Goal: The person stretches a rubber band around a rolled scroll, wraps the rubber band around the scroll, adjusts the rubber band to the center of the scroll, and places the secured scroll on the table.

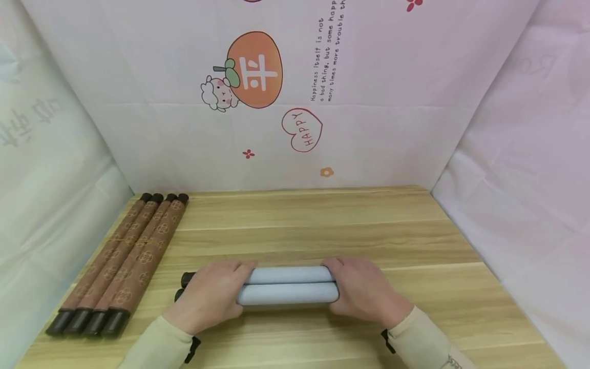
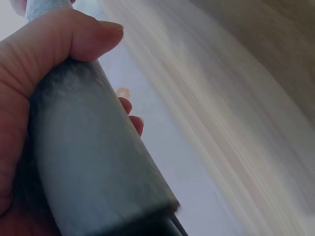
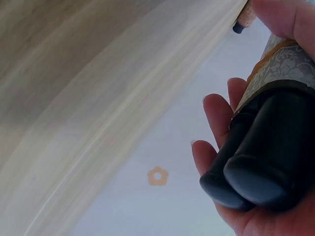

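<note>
Side by side, two light blue-grey rolled scrolls (image 1: 288, 293) with dark end knobs span the space between both hands. My left hand (image 1: 216, 292) grips them toward their left end, where the dark knobs (image 1: 186, 279) stick out. In the left wrist view its thumb lies over the grey roll (image 2: 93, 152), and fingertips show on the far side. My right hand (image 1: 364, 287) holds the other end. The right wrist view shows two black knobs (image 3: 268, 152), a floral-patterned surface and a yellow-orange band (image 3: 273, 56). Whether the scrolls touch the table is unclear.
Several brown scrolls (image 1: 133, 256) with gold flower patterns and black ends lie side by side along the left of the wooden table (image 1: 304, 220). White printed cloth (image 1: 369, 102) walls stand at the back, left and right.
</note>
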### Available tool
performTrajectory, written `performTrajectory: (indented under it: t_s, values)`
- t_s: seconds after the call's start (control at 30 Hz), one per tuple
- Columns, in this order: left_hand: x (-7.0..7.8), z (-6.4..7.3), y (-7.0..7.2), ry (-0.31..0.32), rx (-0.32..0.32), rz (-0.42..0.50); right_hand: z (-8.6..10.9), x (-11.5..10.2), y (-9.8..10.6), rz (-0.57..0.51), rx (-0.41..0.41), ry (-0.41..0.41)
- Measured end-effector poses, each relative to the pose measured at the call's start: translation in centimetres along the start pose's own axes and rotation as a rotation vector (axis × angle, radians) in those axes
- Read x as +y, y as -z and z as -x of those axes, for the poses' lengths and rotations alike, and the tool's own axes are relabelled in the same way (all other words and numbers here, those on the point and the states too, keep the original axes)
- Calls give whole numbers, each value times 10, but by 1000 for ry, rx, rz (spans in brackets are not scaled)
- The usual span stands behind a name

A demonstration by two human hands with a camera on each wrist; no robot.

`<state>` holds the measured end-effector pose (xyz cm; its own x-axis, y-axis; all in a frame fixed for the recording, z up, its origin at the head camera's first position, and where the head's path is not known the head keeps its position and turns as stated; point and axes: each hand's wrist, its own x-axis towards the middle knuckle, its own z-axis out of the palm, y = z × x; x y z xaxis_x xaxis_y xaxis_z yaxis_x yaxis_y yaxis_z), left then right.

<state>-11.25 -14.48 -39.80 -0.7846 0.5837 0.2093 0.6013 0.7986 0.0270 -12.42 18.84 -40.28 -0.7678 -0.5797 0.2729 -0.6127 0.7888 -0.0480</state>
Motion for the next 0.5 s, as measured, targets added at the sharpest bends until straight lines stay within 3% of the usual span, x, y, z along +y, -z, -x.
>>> performTrajectory:
  t_s: [0.27,0.5]
  values:
    - [-3,4,0,-50,118,-21,1,8,4,-18,-33,-24]
    - [-4,4,-4,-62,154,-9,2,9,9,-16,-58,-37]
